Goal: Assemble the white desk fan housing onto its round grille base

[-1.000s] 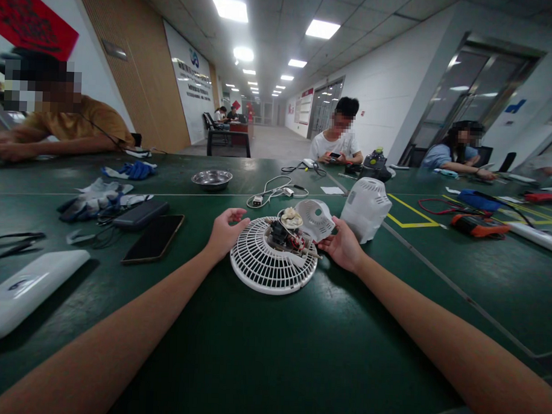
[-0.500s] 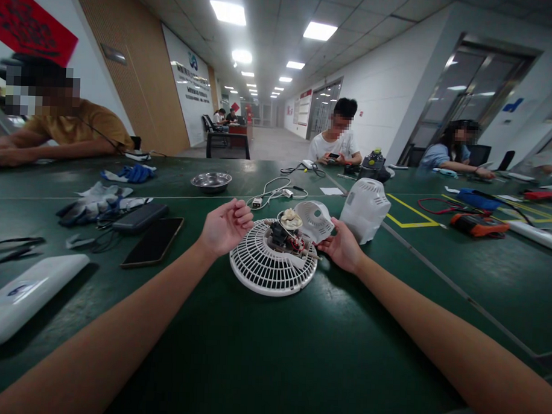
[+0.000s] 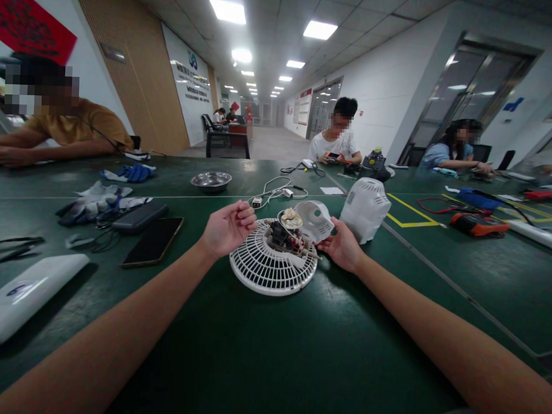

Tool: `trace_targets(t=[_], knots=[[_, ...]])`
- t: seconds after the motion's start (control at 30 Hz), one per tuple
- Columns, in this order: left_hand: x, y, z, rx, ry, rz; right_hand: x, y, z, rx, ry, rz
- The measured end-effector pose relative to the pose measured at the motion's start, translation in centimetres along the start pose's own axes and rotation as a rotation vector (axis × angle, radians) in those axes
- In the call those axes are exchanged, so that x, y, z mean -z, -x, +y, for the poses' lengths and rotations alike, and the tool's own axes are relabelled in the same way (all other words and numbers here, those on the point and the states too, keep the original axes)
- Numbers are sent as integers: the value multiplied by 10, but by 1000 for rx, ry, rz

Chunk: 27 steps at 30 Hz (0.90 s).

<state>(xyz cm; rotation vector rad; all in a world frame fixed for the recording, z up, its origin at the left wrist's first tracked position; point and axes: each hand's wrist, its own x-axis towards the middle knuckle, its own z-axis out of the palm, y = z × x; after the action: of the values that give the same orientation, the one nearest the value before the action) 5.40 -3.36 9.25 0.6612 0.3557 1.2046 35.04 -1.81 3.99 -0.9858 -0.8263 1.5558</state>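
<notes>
Changed since the first frame: the left hand [image 3: 230,229] had turned from a more open pose to a curled one beside the fan grille [image 3: 262,272]; the right hand [image 3: 342,245] had kept its place.

Tabletop [image 3: 271,358], green: carried every item listed below.

Fan grille, white, round, slatted: lay between the two hands. Its upper left rim was overlapped in view by the left hand; contact could not be told.

Housing [image 3: 365,211], white, vented at the top: stood upright just beyond the right hand, to its right.

Left hand: narrow, fingers folded toward the palm; whether they held anything could not be told.

Right hand: closed at the thumb and fingers on the right edge of a perforated cover.

Perforated cover [image 3: 312,223], white, curved, with one large hole: sat tilted above the grille's upper right part, directly left of the right hand.

Motor assembly [image 3: 281,236], dark, with red wires: rested on the grille, between the hands.

Pale piece [image 3: 291,217], rounded: topped the motor assembly, left of the cover.
</notes>
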Motion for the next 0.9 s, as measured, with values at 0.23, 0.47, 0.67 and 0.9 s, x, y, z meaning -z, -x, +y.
trace_targets(t=[0.23, 0.47, 0.67, 0.9], knots=[[1, 0, -2, 8, -23, -21, 1, -2, 0, -4, 1, -11], [4, -1, -3, 13, -29, -75, 1, -2, 0, -12, 0, -7], [1, 1, -3, 25, -32, -62, 1, -2, 1, -4, 8, -10], [5, 0, -3, 26, -11, -113, 1, -2, 0, 3, 2, -10]])
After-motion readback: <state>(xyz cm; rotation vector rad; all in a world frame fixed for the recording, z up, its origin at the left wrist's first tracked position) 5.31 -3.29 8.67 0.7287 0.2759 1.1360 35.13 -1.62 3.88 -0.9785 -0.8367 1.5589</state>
